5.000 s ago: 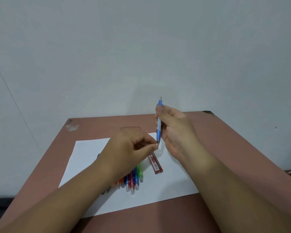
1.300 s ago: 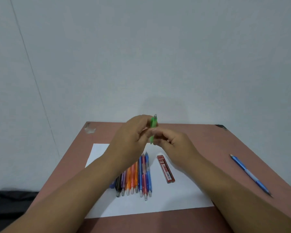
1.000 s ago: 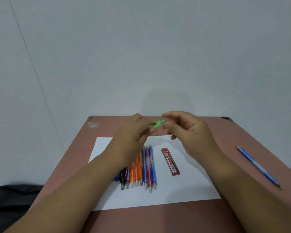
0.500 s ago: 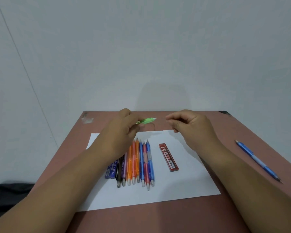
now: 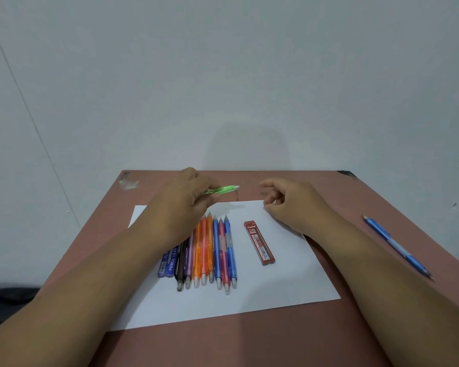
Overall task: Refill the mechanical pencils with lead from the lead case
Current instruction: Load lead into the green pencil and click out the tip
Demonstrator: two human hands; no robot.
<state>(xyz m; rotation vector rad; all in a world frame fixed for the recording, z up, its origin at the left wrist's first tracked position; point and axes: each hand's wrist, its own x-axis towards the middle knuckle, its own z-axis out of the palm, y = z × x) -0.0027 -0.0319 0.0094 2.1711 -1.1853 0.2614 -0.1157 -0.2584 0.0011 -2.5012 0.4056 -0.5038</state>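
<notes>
Hiding green pencil (image 5: 221, 190) — left hand (image 5: 182, 205).

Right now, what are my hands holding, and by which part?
The left hand grips the translucent green mechanical pencil by one end. Whether the curled right hand pinches anything cannot be told.

Bare white paper sheet (image 5: 289, 284) lies open right of the flat red plastic lead case (image 5: 259, 242); a tight row of coloured plastic mechanical pencils (image 5: 210, 250) crowds its left, a blue pencil (image 5: 398, 247) lying well apart on the brown table (image 5: 249, 343).
</notes>
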